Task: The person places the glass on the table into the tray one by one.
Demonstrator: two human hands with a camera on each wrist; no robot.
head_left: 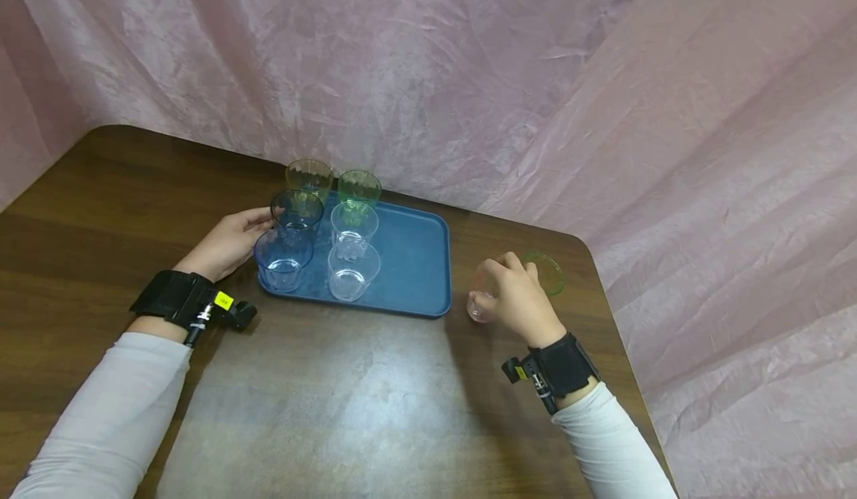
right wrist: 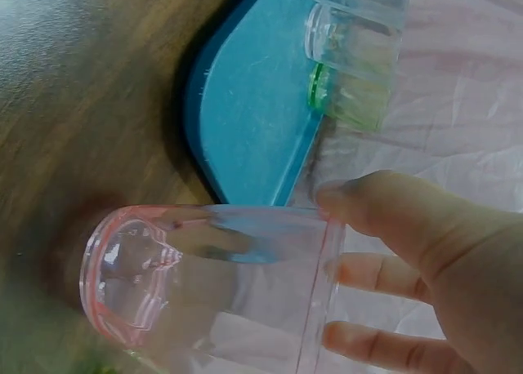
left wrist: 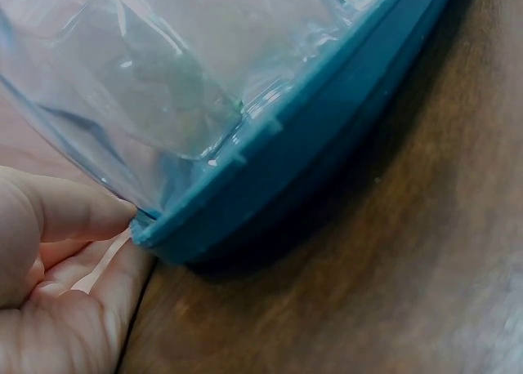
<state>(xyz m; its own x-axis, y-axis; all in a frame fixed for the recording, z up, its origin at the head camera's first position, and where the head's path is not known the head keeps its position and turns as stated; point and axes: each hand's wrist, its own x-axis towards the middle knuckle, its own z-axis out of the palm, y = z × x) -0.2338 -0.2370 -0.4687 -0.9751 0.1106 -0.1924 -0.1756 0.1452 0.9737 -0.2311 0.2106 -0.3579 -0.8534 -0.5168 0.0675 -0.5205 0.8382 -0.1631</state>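
A blue tray (head_left: 415,261) lies on the table, its left edge pinched between the thumb and fingers of my left hand (head_left: 228,248). In the left wrist view, the thumb (left wrist: 86,215) presses on the tray's rim. Several see-through cups stand in two columns over the tray's left half: amber (head_left: 310,175), green (head_left: 359,185), dark grey (head_left: 297,209), blue (head_left: 283,261) and two clear ones (head_left: 353,270). Right of the tray, my right hand (head_left: 524,298) grips a pale pink cup (right wrist: 221,284) by its rim from above. Whether its base touches the table is unclear.
Another green cup (head_left: 549,274) stands just beyond my right hand, partly hidden by it. Pink curtains (head_left: 428,75) hang behind the table (head_left: 361,395) and along its right side. Light glares off the tabletop in front of the tray.
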